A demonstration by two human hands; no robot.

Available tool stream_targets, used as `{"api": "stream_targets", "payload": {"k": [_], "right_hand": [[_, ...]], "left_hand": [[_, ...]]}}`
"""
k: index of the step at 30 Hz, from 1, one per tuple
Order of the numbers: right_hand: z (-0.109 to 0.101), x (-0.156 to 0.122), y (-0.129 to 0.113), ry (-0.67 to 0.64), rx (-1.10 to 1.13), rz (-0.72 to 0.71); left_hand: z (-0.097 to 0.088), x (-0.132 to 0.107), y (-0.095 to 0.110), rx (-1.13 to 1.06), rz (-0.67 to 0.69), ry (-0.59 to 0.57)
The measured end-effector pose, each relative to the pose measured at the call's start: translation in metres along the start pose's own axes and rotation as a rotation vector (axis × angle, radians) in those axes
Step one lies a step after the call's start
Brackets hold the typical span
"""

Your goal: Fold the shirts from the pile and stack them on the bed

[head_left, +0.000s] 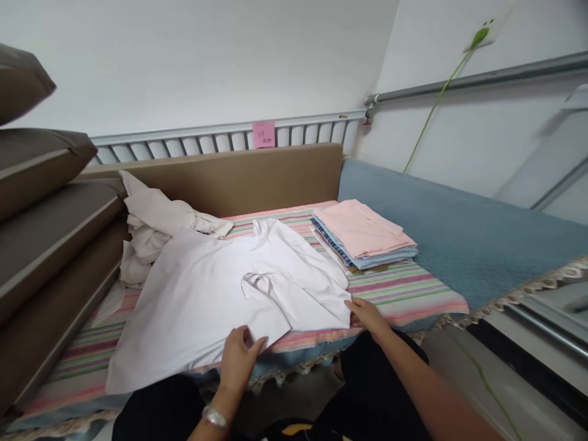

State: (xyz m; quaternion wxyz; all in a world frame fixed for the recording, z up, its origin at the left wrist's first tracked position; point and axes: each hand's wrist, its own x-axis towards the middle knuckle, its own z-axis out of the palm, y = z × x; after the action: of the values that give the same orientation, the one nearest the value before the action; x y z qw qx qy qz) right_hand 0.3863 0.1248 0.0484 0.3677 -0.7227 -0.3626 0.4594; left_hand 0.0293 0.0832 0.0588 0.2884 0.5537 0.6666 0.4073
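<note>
A white shirt [202,294] lies spread on the striped cloth, its collar opening near the middle and one sleeve stretched to the right. At the shirt's front edge, my left hand [236,358] has its thumb and fingers closed on the fabric; the fingertips are partly hidden. My right hand [367,315] pinches the sleeve's end at the right. Behind the shirt on the left is a crumpled heap of off-white clothing [160,214]. To the right rests a neat stack of folded clothes [361,229], pink on top with blue pieces below.
A striped cloth [413,291] covers the seat. Brown cushions [55,226] are piled at the left. A brown backrest [257,177] and a blue padded side [441,208] border the seat. Behind stands a radiator [184,146] with a pink note [263,134]. A green cord [432,116] hangs at right.
</note>
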Motion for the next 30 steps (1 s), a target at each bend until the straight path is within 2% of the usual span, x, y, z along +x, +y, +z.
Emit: {"api": "stream_targets", "payload": {"k": [3,7,11,17,20,24,27,30], "right_hand": [[0.0,0.002,0.003,-0.015,0.022,-0.025],[-0.001,0.008,0.01,-0.035,0.033,-0.025],[0.001,0.013,0.014,-0.041,0.015,-0.024],[0.007,0.012,0.009,-0.003,0.001,-0.025],[0.012,0.01,0.005,-0.001,0.065,-0.08],[0.021,0.005,-0.011,-0.035,0.255,-0.14],[0.037,0.004,-0.042,0.013,0.321,-0.166],[0.073,-0.004,-0.09,0.073,0.271,-0.334]], "left_hand": [[0.018,0.009,0.006,0.076,0.05,-0.064],[0.026,0.004,0.002,-0.007,0.141,-0.17],[0.025,-0.006,-0.005,-0.133,0.09,-0.278],[0.011,-0.01,0.003,-0.337,0.066,-0.285],[-0.009,-0.006,0.009,-0.472,0.013,-0.203],[-0.052,0.004,0.003,-0.574,-0.196,0.081],[-0.085,0.011,-0.012,-0.629,-0.318,0.27],[-0.114,0.016,-0.029,-0.659,-0.359,0.392]]}}
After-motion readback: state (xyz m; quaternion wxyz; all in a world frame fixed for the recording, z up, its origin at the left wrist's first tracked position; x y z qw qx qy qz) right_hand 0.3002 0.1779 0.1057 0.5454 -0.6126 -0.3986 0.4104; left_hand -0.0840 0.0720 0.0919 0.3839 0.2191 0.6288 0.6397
